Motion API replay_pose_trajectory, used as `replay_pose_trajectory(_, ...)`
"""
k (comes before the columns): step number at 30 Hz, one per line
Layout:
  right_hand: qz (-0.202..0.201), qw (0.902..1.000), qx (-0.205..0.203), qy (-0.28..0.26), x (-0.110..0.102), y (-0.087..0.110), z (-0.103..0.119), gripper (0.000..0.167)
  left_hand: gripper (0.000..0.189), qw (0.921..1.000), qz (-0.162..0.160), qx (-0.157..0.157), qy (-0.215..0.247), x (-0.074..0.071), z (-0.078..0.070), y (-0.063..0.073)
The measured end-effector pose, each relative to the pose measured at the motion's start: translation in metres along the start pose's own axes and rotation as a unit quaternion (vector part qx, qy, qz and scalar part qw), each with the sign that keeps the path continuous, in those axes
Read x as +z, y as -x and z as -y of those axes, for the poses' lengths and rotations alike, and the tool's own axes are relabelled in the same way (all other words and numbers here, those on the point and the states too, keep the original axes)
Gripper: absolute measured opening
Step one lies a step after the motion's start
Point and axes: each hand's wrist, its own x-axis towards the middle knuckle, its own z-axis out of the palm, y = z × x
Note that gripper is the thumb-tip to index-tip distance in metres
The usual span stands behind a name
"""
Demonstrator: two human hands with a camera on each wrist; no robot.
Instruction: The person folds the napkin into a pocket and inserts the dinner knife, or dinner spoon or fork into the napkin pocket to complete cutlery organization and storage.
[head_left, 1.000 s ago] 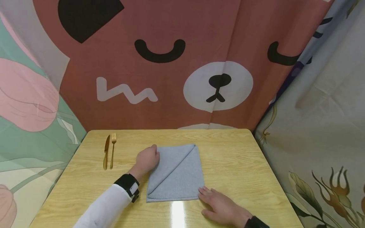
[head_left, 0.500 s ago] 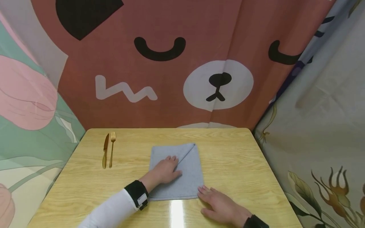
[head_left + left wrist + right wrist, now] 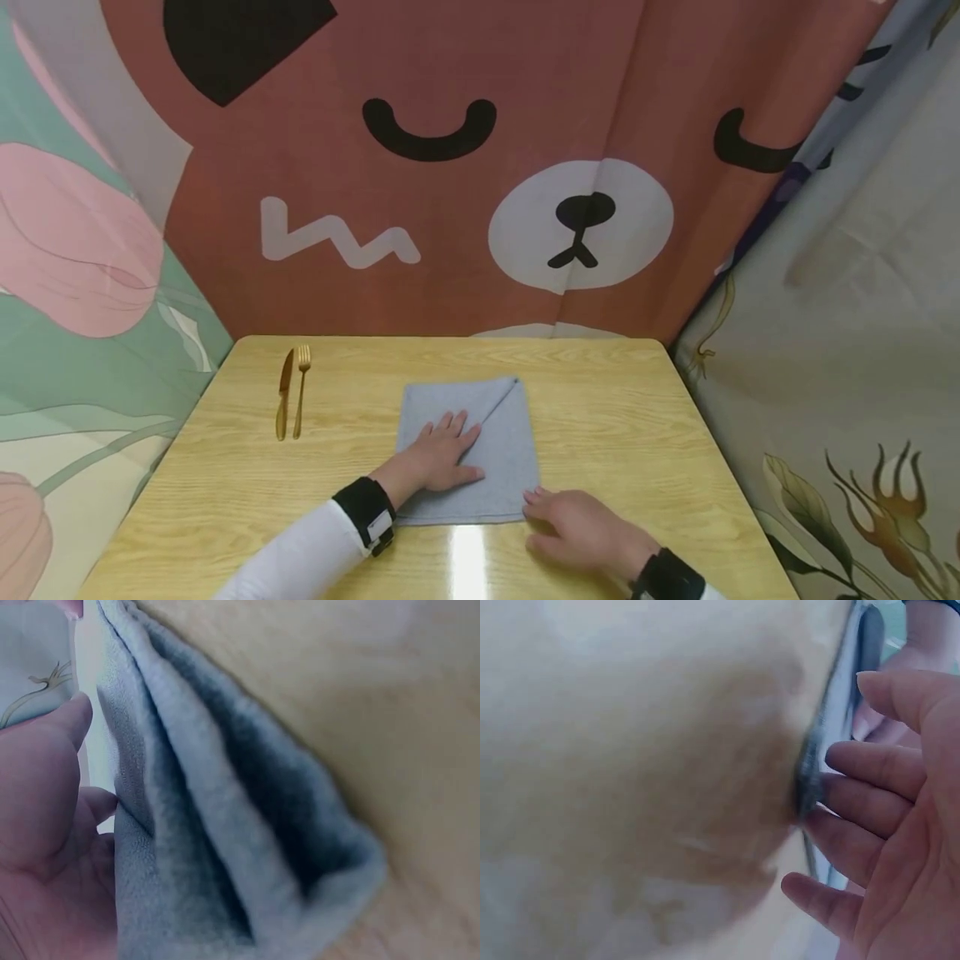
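A blue-grey cloth napkin (image 3: 506, 467), folded into a square, lies on the table with a diagonal fold running to its far right corner. My left hand (image 3: 442, 458) rests flat on top of it, fingers spread. At the near right corner of the napkin, my right hand (image 3: 581, 529) touches the edge with its fingertips. The right wrist view shows the thumb of that hand (image 3: 900, 810) apart from the cloth. Several stacked layers at the napkin's edge (image 3: 217, 795) show in the left wrist view.
A gold knife (image 3: 284, 396) and a gold fork (image 3: 301, 392) lie side by side at the far left of the wooden table (image 3: 615, 417). A bear-print curtain (image 3: 450, 292) hangs behind the table, with patterned curtains at both sides.
My left hand has let go of the napkin's left edge and moved right onto its top, where the fingers have spread. The right hand stays at the near right corner, its wrist slightly raised.
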Motion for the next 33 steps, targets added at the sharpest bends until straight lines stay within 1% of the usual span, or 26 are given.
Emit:
replay_pose_trajectory(5,-0.023,0.9996,-0.011,0.011,-0.014,-0.013,0.003,0.038,0.088,0.9999,0.008,-0.004,0.005,-0.001,-0.001,0.001)
replay_pose_trajectory(7,-0.028,0.9994,-0.012,0.016,-0.019,-0.02,0.004,0.036,0.088,0.9999,0.009,-0.005,0.006,-0.001,-0.001,0.001)
replay_pose_trajectory(11,-0.041,0.9986,-0.012,0.032,-0.025,-0.04,0.005,0.043,0.089,0.9999,0.009,-0.003,0.006,-0.001,0.0,0.001)
replay_pose_trajectory(15,-0.04,0.9979,-0.01,0.051,-0.025,-0.067,0.002,0.054,0.09,0.9999,0.009,-0.002,0.009,-0.003,-0.002,0.003)
replay_pose_trajectory(18,-0.037,0.9967,0.009,0.071,-0.024,-0.087,-0.004,0.058,0.092,0.9999,0.008,0.0,0.01,-0.005,-0.005,0.004)
replay_pose_trajectory(22,-0.03,0.994,0.061,0.085,-0.023,-0.108,-0.017,0.059,0.093,0.9999,0.01,0.004,0.008,-0.003,-0.005,0.003)
replay_pose_trajectory(24,-0.026,0.9928,0.084,0.081,-0.024,-0.114,-0.024,0.059,0.094,0.9999,0.009,0.004,0.009,-0.002,-0.004,0.003)
replay_pose_trajectory(27,-0.025,0.9913,0.107,0.072,-0.026,-0.122,-0.033,0.059,0.094,0.9999,0.009,0.003,0.012,-0.001,-0.003,0.002)
replay_pose_trajectory(30,-0.034,0.9901,0.12,0.066,-0.027,-0.129,-0.039,0.062,0.094,0.9998,0.011,0.002,0.013,-0.001,-0.002,0.002)
replay_pose_trajectory(33,-0.038,0.9892,0.124,0.069,-0.028,-0.135,-0.043,0.063,0.095,0.9998,0.011,0.002,0.016,-0.002,-0.001,0.002)
